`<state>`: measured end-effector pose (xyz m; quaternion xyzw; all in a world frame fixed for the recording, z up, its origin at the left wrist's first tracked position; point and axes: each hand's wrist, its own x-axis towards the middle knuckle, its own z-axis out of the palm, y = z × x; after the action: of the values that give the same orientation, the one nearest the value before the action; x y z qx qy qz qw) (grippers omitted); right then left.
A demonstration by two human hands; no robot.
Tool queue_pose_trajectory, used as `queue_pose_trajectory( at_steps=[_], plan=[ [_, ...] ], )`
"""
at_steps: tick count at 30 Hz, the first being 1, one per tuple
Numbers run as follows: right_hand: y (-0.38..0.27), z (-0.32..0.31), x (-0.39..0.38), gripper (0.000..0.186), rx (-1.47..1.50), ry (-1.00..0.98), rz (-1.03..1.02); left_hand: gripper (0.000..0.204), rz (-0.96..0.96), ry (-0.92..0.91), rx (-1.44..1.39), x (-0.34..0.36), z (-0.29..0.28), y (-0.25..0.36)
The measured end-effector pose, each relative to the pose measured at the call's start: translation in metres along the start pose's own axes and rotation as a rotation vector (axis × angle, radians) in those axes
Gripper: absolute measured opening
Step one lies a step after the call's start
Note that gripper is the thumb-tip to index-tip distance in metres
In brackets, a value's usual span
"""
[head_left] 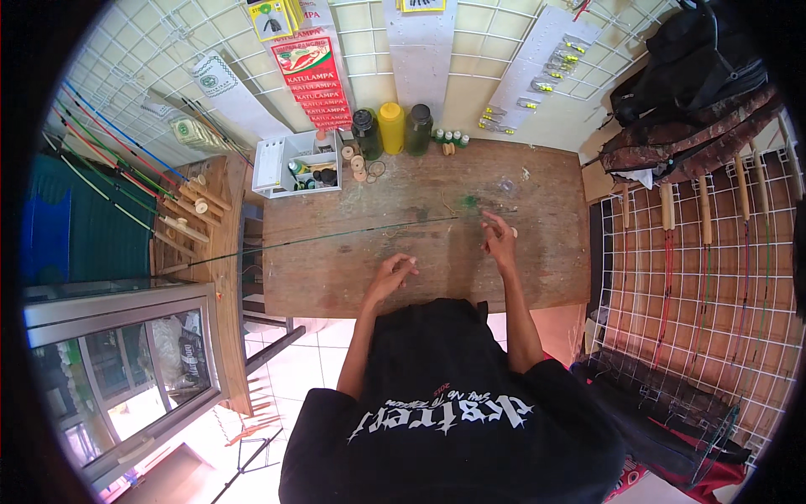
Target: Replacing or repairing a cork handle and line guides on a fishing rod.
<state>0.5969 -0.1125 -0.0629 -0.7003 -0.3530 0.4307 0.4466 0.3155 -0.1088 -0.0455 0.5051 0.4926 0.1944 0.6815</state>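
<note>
A thin dark green fishing rod (336, 233) stretches over the wooden table (336, 281), from the bench at left to near my right hand (498, 239). That hand has its index finger stretched toward the rod's thin end, the other fingers curled. A small pale round thing (514, 231) shows at its outer side; I cannot make out its kind. My left hand (393, 275) hovers below the rod, near the table's front edge, fingers curled in a pinch. Whatever they hold is too small to name. Green bits (469, 202) and a yellowish thread (449, 207) lie beyond the right hand.
At the back stand a white organizer box (295, 186), wooden spools (358, 166), a yellow bottle (391, 128), dark bottles (419, 131) and several tiny bottles (451, 137). Rods with wooden handles (189, 206) lean at left; more hang on the right grid (672, 286).
</note>
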Motion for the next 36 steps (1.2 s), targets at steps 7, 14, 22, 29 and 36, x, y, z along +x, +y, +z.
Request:
queue_pose_trajectory(
  at_steps=[7,14,22,29,36],
  plan=[
    [0.019,0.009,-0.001,0.028,-0.051,0.049,-0.088,0.034,0.033,-0.038,-0.010,0.011,0.005,-0.007],
    [0.020,-0.022,-0.005,0.016,-0.323,0.339,-0.197,0.035,-0.012,-0.165,0.084,0.024,0.022,0.007],
    [0.014,-0.019,0.010,0.017,-1.110,0.284,-0.581,0.036,0.007,-0.201,0.094,0.021,0.027,-0.013],
    [0.031,0.005,0.021,0.016,-1.098,0.379,-0.505,0.035,0.015,-0.156,0.049,0.017,0.016,-0.018],
    [0.037,0.010,0.008,0.011,-1.134,0.327,-0.585,0.030,0.022,-0.142,0.056,0.017,0.009,-0.015]
  ],
)
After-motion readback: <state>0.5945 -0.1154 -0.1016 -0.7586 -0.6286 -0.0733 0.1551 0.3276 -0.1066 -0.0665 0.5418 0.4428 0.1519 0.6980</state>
